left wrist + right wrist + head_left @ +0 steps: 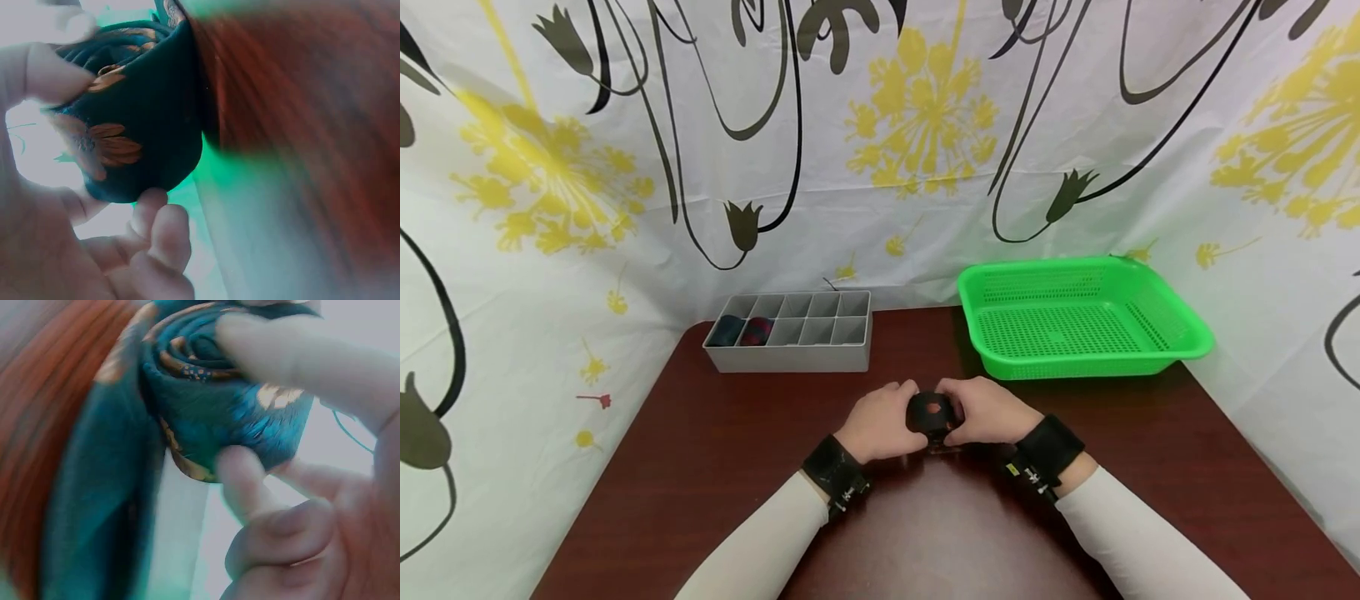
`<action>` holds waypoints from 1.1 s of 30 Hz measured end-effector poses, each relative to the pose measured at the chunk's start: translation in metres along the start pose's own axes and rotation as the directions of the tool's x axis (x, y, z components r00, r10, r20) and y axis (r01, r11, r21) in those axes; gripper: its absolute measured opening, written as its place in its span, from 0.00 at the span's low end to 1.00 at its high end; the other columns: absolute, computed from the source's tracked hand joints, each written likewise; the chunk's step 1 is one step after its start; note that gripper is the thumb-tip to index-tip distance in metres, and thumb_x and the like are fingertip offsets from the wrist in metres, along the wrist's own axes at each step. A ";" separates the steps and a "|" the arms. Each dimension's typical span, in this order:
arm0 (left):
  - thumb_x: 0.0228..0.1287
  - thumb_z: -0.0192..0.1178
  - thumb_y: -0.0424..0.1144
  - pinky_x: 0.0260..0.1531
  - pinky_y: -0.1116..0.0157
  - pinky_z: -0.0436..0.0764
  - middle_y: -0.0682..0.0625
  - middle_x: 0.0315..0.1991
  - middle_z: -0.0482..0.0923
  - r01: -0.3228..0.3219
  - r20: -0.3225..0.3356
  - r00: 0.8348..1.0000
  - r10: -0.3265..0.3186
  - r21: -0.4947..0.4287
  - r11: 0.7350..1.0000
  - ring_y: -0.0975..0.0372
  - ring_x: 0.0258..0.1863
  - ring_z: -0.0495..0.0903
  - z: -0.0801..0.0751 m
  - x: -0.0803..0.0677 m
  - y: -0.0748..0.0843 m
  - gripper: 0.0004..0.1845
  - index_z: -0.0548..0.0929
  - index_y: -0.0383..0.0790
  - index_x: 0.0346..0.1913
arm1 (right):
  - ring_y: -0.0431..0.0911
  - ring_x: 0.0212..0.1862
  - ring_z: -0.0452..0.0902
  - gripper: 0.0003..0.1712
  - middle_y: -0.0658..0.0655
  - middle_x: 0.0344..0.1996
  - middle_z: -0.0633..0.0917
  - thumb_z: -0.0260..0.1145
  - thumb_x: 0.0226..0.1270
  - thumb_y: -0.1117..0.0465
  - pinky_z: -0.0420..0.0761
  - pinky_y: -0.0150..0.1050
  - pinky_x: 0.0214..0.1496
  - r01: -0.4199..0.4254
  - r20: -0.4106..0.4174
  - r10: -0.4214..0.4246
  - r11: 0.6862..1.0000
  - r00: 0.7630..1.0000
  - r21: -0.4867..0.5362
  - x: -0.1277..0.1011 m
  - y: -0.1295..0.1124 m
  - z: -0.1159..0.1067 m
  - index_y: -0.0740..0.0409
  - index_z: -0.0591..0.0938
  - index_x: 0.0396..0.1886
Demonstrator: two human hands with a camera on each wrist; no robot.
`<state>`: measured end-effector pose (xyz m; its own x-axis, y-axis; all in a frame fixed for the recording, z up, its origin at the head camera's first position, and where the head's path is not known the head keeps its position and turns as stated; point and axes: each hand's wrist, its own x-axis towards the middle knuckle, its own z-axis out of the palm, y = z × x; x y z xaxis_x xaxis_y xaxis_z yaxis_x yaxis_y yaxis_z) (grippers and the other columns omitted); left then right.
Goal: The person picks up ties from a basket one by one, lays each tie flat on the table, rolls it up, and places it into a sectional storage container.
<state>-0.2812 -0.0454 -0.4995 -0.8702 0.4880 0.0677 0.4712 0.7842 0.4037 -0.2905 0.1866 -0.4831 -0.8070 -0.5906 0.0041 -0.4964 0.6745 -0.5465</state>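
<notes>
A dark teal necktie (932, 413) with orange flowers is rolled into a coil at the middle of the table. My left hand (882, 422) grips the coil from the left, thumb and fingers around it. From the other side my right hand (991, 411) pinches it. In the left wrist view the rolled necktie (150, 125) shows its flowered outer wrap and the spiral at its end. A loose, unrolled tail (103, 481) of the tie runs off beside the coil in the right wrist view; its far end is out of frame.
At the back left stands a grey compartment box (790, 360); a dark teal roll (727, 330) and a red-and-dark roll (757, 331) lie in its leftmost front compartments. A green perforated basket (1075, 367) is at the back right. Patterned cloth (880, 242) hangs behind the brown table (700, 467).
</notes>
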 end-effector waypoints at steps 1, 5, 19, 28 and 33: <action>0.51 0.73 0.54 0.31 0.67 0.78 0.54 0.37 0.78 0.005 0.014 1.000 -0.005 -0.007 1.000 0.66 0.30 0.78 0.000 0.000 0.000 0.27 0.77 0.51 0.52 | 0.38 0.27 0.76 0.27 0.44 0.25 0.82 0.86 0.45 0.56 0.78 0.36 0.34 -0.007 0.001 0.007 1.000 1.000 -0.019 0.001 0.001 0.001 0.45 0.82 0.44; 0.51 0.74 0.54 0.35 0.68 0.79 0.54 0.39 0.79 -0.004 0.056 0.998 0.005 -0.026 1.000 0.65 0.34 0.78 0.002 0.000 -0.001 0.30 0.78 0.49 0.55 | 0.39 0.31 0.77 0.23 0.44 0.29 0.84 0.87 0.44 0.59 0.79 0.38 0.38 -0.042 0.021 0.044 0.996 0.999 -0.076 0.003 0.005 0.006 0.48 0.82 0.37; 0.49 0.77 0.51 0.35 0.68 0.77 0.56 0.38 0.77 -0.034 0.006 0.999 0.034 -0.017 0.999 0.66 0.35 0.76 0.003 0.002 -0.006 0.29 0.77 0.51 0.54 | 0.37 0.31 0.77 0.23 0.42 0.29 0.84 0.85 0.48 0.59 0.79 0.37 0.37 -0.020 0.005 0.021 0.995 1.000 -0.095 0.002 0.006 0.005 0.48 0.83 0.42; 0.48 0.75 0.56 0.29 0.68 0.77 0.53 0.38 0.75 -0.008 -0.018 1.000 0.009 0.023 1.000 0.65 0.32 0.76 0.000 0.000 -0.004 0.29 0.78 0.50 0.52 | 0.38 0.27 0.74 0.28 0.45 0.24 0.79 0.86 0.50 0.53 0.77 0.35 0.34 0.083 -0.068 -0.081 0.996 0.994 0.029 0.003 -0.002 0.001 0.46 0.81 0.49; 0.47 0.78 0.55 0.34 0.68 0.79 0.53 0.40 0.77 -0.006 0.023 1.000 0.008 -0.061 0.998 0.66 0.33 0.77 0.002 -0.001 -0.004 0.31 0.78 0.51 0.54 | 0.36 0.31 0.75 0.22 0.42 0.28 0.82 0.86 0.48 0.61 0.77 0.36 0.37 0.015 -0.053 -0.018 0.998 0.998 -0.056 0.002 0.010 0.004 0.45 0.82 0.37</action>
<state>-0.2816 -0.0484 -0.5028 -0.8630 0.5028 0.0496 0.4670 0.7563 0.4581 -0.2960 0.1900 -0.4923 -0.8136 -0.5784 0.0585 -0.5258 0.6892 -0.4986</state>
